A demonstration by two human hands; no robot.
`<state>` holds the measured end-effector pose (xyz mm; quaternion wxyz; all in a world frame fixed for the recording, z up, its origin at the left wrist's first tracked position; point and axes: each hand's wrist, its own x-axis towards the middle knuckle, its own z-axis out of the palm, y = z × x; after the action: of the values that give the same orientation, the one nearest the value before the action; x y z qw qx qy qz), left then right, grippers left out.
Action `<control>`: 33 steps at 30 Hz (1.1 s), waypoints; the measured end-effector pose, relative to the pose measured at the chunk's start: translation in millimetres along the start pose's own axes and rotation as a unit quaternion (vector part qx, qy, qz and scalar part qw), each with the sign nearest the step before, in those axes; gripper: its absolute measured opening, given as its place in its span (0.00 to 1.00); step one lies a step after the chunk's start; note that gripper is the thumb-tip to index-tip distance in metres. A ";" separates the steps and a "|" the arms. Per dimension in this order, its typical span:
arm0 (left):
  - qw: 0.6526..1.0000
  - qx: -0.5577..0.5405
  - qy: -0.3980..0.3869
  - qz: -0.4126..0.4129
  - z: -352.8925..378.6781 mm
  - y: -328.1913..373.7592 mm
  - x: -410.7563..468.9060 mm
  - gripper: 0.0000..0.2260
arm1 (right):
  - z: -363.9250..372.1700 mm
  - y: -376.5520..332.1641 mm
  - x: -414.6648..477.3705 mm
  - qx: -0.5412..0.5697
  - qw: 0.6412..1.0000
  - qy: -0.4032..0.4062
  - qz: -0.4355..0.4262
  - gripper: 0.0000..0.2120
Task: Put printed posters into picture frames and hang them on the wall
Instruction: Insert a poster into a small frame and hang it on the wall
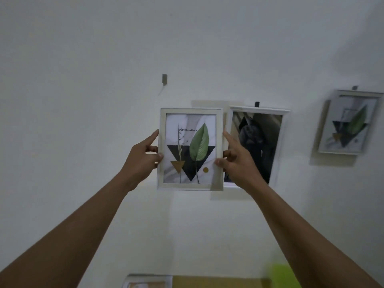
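Pinching frame (190, 149) by side edges, my left hand (141, 161) and right hand (239, 163) holding it level, aiming at hook (164, 79) up left.

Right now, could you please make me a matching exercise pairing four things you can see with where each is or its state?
1. centre leaf frame
2. dark-print frame
3. bare wall hook
4. far-right leaf frame

A. carries nothing
B. gripped by left hand and right hand
C. hangs under a black hook
D. hangs under a grey hook

Pairs: 1-B, 2-C, 3-A, 4-D.
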<state>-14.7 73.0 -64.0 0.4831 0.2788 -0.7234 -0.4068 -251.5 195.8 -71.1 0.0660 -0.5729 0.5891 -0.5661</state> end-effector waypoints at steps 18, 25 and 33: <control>0.957 -0.085 -0.014 -0.277 103.4 -130.7 -222.4 0.17 | -16.4 122.2 -239.8 0.097 0.957 -0.043 0.269 0.30; 0.919 -0.020 -0.130 -0.372 132.0 -181.9 -272.2 0.37 | 3.6 171.6 -307.5 0.109 0.921 -0.005 0.374 0.30; 0.887 -0.015 -0.200 -0.415 159.0 -212.7 -305.1 0.38 | 5.1 222.1 -356.7 0.124 0.882 -0.007 0.455 0.32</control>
<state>-44.6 257.5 -422.7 0.1196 0.4594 -0.6163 -0.6283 -261.6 394.1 -441.4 0.3910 -0.2323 0.7096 -0.5382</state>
